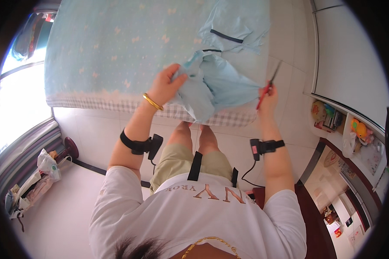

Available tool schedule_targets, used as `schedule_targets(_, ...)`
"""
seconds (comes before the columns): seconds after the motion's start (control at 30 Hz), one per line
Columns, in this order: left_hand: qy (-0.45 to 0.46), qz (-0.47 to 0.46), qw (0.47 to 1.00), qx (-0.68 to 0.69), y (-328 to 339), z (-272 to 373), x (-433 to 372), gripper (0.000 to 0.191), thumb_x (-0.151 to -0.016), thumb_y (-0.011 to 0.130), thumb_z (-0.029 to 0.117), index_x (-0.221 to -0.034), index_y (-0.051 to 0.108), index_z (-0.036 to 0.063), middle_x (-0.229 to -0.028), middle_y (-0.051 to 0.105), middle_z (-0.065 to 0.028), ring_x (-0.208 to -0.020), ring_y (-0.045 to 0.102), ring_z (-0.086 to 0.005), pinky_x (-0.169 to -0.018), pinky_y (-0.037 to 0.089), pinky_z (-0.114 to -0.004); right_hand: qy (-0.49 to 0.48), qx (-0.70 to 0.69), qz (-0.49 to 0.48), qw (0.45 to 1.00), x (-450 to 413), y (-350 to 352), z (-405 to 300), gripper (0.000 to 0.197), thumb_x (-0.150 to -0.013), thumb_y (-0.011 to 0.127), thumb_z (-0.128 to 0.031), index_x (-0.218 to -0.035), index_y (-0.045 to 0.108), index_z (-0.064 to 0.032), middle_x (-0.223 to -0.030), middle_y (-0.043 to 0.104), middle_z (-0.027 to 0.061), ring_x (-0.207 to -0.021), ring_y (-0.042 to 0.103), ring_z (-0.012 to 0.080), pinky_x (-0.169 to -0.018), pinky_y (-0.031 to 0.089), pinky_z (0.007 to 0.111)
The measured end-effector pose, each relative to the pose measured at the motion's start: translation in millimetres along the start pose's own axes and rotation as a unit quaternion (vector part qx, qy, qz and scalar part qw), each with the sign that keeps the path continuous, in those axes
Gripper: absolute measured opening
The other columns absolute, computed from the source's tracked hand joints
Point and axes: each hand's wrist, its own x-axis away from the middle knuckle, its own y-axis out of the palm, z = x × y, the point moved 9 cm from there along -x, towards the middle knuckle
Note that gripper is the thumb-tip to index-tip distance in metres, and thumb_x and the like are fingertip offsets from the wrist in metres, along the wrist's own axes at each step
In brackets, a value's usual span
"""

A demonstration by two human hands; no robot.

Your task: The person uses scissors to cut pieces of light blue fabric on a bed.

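A light blue cloth garment (pixel 225 81) is stretched between my two hands over the near edge of the bed. My left hand (pixel 168 82) grips its left part, thumb on top. My right hand (pixel 268 92) holds red-handled scissors (pixel 266 94), blades pointing away and blurred, and pinches the garment's right edge with its fingers. Beyond lies another light blue cloth piece (pixel 227 24) with a dark strip (pixel 226 36) across it. A shorter dark strip (pixel 211 50) lies at the far edge of the held garment.
The bed (pixel 110 58) bears a pale patterned cover with a checked border. A white cabinet (pixel 350 55) and shelves with toys (pixel 359 129) stand at the right. Curtains (pixel 26 155) and hung bags (pixel 47 165) are at the left, by a bright window (pixel 19 94).
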Motion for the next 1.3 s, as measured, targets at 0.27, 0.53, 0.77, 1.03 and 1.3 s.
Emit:
schedule_targets(0.27, 0.082, 0.183, 0.963, 0.178, -83, 36, -17, 0.015, -0.088, 0.061, 0.011, -0.099, 0.061, 0.0003, -0.085, 0.060, 0.0030, -0.076, 0.050, -0.0040, -0.068, 0.043, -0.020, -0.043, -0.249, -0.024, 0.967, -13, -85, -220, 0.043, -0.081, 0.061, 0.004, -0.121, 0.052, -0.0070, -0.091, 0.054, -0.0001, -0.065, 0.053, 0.0096, -0.048, 0.040, 0.023)
schedule_targets(0.53, 0.039, 0.229, 0.952, -0.200, -75, -43, -27, 0.053, -0.072, 0.073, 0.014, -0.120, 0.054, 0.0048, -0.106, 0.058, -0.0102, -0.092, 0.053, -0.0213, -0.083, 0.045, -0.033, -0.067, -0.072, -0.131, 0.987, 46, -12, -196, 0.046, -0.079, 0.066, -0.001, -0.122, 0.054, -0.0089, -0.096, 0.054, -0.0026, -0.077, 0.052, 0.0065, -0.068, 0.044, 0.020)
schedule_targets(0.77, 0.215, -0.031, 0.972, -0.093, 112, -20, -6, 0.074, -0.069, 0.076, 0.013, -0.134, 0.042, 0.0084, -0.123, 0.048, -0.0218, -0.114, 0.048, -0.0367, -0.095, 0.043, -0.040, -0.101, -0.037, -0.258, 0.960, 110, 134, -141, 0.046, -0.080, 0.067, -0.002, -0.123, 0.052, -0.0044, -0.101, 0.058, 0.0038, -0.091, 0.056, 0.0120, -0.081, 0.046, 0.024)
schedule_targets(1.03, -0.176, 0.202, 0.953, 0.140, 30, -124, -36, 0.039, -0.084, 0.068, 0.039, -0.098, 0.061, 0.0028, -0.069, 0.061, -0.0078, -0.065, 0.057, -0.0175, -0.057, 0.048, -0.032, -0.117, 0.014, -0.077, 0.990, 58, 68, -85, 0.043, -0.074, 0.076, -0.010, -0.113, 0.059, -0.0016, -0.096, 0.060, 0.0097, -0.074, 0.059, 0.0172, -0.063, 0.049, 0.028)
schedule_targets(1.3, -0.315, 0.346, 0.876, 0.115, -12, -243, 9, 0.038, -0.080, 0.064, 0.017, -0.112, 0.052, 0.0027, -0.097, 0.058, -0.0084, -0.076, 0.057, -0.0191, -0.070, 0.049, -0.031, -0.018, 0.101, 0.010, 0.995, -10, 16, 40, 0.045, -0.075, 0.076, -0.017, -0.116, 0.061, -0.0062, -0.090, 0.064, 0.0098, -0.077, 0.060, 0.0187, -0.071, 0.049, 0.030)
